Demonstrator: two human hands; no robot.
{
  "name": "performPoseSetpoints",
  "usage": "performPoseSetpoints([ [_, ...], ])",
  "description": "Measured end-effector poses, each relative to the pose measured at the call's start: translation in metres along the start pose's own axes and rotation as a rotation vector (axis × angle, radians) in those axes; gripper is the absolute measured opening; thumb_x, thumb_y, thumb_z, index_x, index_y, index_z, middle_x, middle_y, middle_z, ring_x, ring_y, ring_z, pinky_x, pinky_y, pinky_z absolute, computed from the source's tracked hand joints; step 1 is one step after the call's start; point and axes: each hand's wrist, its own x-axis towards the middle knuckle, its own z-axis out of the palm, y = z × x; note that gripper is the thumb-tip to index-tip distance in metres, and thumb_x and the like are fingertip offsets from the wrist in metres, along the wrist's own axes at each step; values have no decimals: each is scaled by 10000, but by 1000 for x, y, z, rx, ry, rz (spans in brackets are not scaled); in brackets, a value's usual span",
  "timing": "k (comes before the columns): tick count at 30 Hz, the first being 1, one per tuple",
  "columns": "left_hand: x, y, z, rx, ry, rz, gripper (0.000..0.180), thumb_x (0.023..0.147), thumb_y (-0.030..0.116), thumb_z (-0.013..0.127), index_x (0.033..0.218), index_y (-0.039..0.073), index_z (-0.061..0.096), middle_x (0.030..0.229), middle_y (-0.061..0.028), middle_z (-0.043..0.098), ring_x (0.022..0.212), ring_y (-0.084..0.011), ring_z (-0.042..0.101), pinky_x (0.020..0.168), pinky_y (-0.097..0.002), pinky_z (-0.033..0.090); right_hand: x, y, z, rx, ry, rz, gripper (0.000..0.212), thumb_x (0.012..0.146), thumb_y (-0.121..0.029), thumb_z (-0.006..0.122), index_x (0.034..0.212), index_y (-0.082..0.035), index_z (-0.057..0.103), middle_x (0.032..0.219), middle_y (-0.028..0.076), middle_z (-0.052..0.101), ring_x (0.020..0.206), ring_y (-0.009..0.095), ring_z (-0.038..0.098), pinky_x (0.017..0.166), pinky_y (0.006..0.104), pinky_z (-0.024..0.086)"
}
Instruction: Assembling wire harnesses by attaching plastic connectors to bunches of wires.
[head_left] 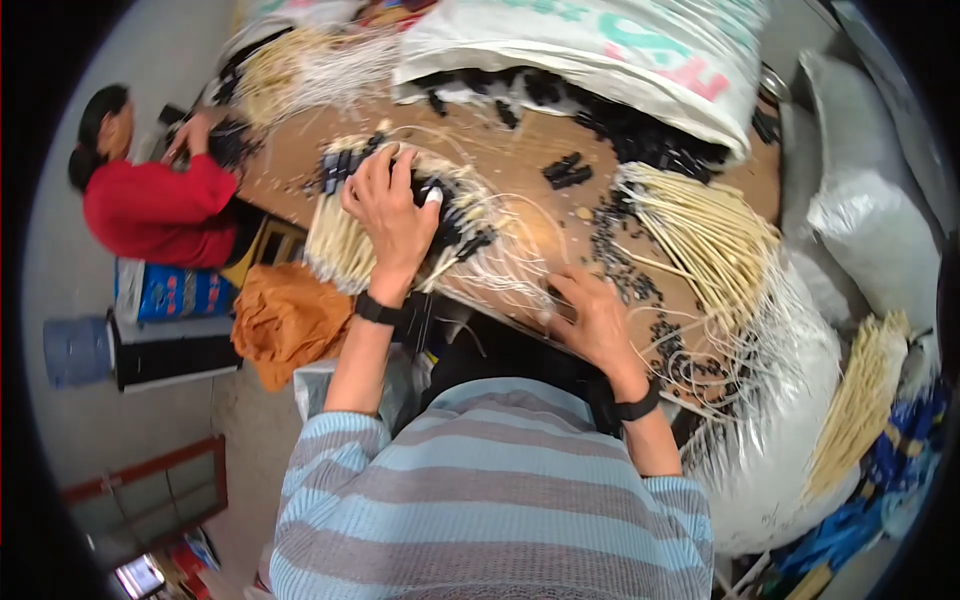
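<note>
My left hand (392,220) lies over a pile of cream-coloured cord bundles (340,240) fitted with black plastic pieces (460,212). Its fingers are stretched and slightly bent across the pile, and the thumb, with a white cover on its tip, stands apart. Loose white strings (510,275) trail from the pile toward my right hand (592,318). That hand is at the table's near edge, its thumb and forefinger apart beside the string ends. I see no firm grip in either hand. Both wrists wear black bands.
A white sack (600,75) spills black pieces at the back. Another cream cord bundle (700,240) lies right, near scattered small black bits (612,250). A person in red (165,210) works at the left. An orange bag (290,320) and bulky grey sacks (870,190) flank the table.
</note>
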Motion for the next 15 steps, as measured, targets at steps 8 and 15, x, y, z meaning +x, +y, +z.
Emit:
performPoseSetpoints([
  [8,11,99,106,-491,-396,297,397,736,-9,604,1114,97,664,1199,-126,616,1129,-339,533,954,-402,440,-29,81,-60,-613,249,472,186,729,-129,724,879,-46,653,813,138,624,702,338,609,614,416,467],
  [15,0,108,123,-562,-640,201,318,748,-59,577,932,134,750,994,-114,589,972,-319,563,825,-399,463,-65,99,-64,-639,81,538,163,718,-155,744,715,-43,626,752,114,599,630,321,549,620,382,405],
])
